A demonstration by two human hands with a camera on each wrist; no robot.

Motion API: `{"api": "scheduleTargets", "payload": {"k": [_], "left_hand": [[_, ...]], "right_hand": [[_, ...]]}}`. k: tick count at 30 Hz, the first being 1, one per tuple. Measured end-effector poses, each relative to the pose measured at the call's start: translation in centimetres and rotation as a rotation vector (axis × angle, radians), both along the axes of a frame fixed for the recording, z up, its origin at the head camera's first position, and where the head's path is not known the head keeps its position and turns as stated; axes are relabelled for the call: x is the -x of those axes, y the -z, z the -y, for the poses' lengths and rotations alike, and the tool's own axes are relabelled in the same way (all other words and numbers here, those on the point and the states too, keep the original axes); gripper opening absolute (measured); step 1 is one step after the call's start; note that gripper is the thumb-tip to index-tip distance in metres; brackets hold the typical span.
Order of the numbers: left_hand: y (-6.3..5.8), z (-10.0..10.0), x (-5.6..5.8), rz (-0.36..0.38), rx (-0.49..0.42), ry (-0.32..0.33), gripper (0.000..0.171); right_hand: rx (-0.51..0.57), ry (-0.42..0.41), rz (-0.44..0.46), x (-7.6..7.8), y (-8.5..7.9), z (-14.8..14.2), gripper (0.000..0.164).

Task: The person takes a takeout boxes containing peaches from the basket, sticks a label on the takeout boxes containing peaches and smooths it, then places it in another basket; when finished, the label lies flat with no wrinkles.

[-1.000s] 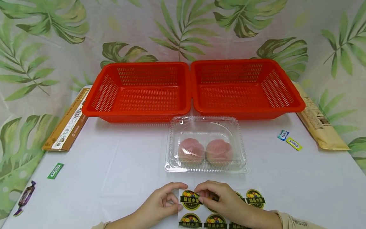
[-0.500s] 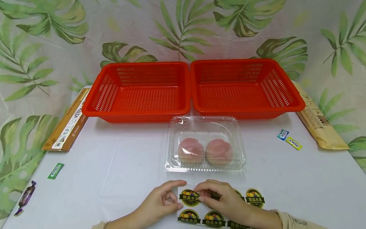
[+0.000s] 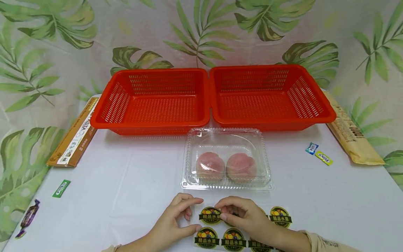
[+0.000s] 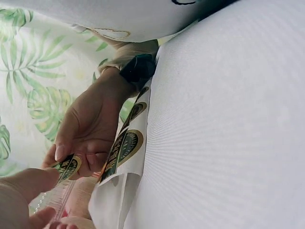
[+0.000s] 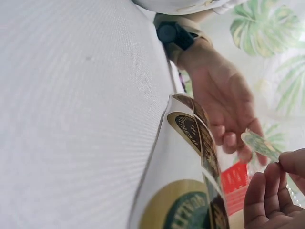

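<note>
Backdrop [image 3: 198, 31]: leaf-printed cloth stands beyond both hands.
Counter [image 3: 141, 164]: we work over a white covering that spreads out on all sides of our hands.
Right hand [image 3: 247, 217]: ours pinches one sticker between thumb and forefinger.
Left hand [image 3: 174, 218]: thumb and forefinger spread apart, gripping nothing; whether a fingertip touches the sticker we cannot tell.
Sticker [image 3: 209, 217]: black and gold with printed fruit, held at our right fingertips, between the two hands, raised off its sheet.
Sheet [image 3: 221, 245]: more stickers in rows, partly under our right hand, bowed up from the counter in the wrist views.
Clear box [image 3: 226, 140]: just beyond our hands, lid down over two pink round pieces [image 3: 210, 166].
Red baskets [image 3: 151, 124]: two, side by side, farther out behind the box.
Brown pack [image 3: 75, 134]: well out to our left hand's side.
Tan pack [image 3: 352, 131]: well out to our right hand's side.
</note>
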State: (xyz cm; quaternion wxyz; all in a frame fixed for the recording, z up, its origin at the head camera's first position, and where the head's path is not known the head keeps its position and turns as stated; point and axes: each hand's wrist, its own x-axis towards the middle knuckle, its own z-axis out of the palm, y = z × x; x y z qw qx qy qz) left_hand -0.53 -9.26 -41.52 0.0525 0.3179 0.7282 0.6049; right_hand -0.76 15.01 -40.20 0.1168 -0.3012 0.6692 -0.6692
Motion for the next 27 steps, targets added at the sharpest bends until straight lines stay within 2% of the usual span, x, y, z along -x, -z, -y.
{"api": "scheduleTargets", "payload": {"k": [2,6,9,12,14,16,20,24,27], "left_hand": [[-0.1,0.0,0.0,-0.023,-0.044,0.025,0.050],[-0.3,-0.2,-0.3,0.020,-0.159,0.102,0.037],[-0.3,-0.3,-0.5,0.050,-0.191,0.109,0.032],[-0.4,-0.4,-0.5,0.039,-0.208,0.121,0.030],[-0.8,-0.5,-0.5,-0.027,-0.208,0.126,0.029],[-1.5,-0.7,-0.3,-0.130,-0.198,0.127,0.026],[-4.5,-1.3,0.7,-0.367,-0.171,0.102,0.015],[-7.1,-1.7,2.5,-0.486,-0.158,0.074,0.014],[-7.8,-2.1,4.5,-0.554,-0.149,0.054,0.015]], "right_hand": [[0.003,-0.014,0.004,0.0,0.1,0.0,0.029],[0.001,-0.031,-0.018,0.0,0.3,0.0,0.030],[-0.014,-0.028,-0.022,-0.1,0.2,0.0,0.030],[-0.027,-0.012,-0.098,-0.2,-0.2,0.1,0.031],[-0.016,0.000,-0.188,-0.2,-0.7,0.2,0.031],[0.010,0.009,-0.315,-0.1,-1.5,0.3,0.031],[0.048,0.025,-0.505,0.5,-3.7,0.2,0.024],[0.037,0.071,-0.618,1.9,-6.0,-0.2,0.020],[0.025,0.128,-0.654,3.3,-7.3,-0.6,0.021]]}}
